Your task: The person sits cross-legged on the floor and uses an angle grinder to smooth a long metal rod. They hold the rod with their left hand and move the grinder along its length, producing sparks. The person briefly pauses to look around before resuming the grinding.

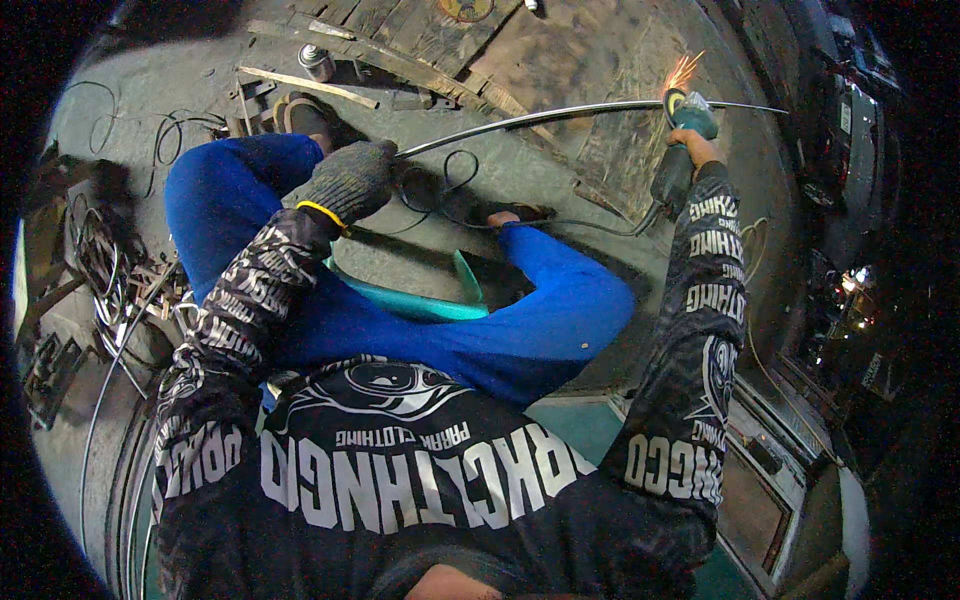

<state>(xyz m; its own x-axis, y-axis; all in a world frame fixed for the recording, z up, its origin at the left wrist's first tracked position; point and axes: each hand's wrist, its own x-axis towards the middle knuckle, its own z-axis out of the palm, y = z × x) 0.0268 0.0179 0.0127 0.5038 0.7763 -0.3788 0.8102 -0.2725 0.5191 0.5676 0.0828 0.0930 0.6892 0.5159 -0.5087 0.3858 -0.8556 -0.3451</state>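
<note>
My left hand, in a grey knit glove with a yellow cuff, is closed round the near end of a long thin metal rod. The rod reaches out to the right and looks curved in this wide view. Bare and stretched far to the right, my right hand grips a teal angle grinder. The grinder's disc is at the rod, and orange sparks fly up from there. A dark cord trails from the grinder back across the floor.
Wooden boards lie on the concrete ahead, near a spray can. Between my bent legs is a teal plastic seat. Metal scraps and cables are heaped at the left. A dark vehicle stands at the far right.
</note>
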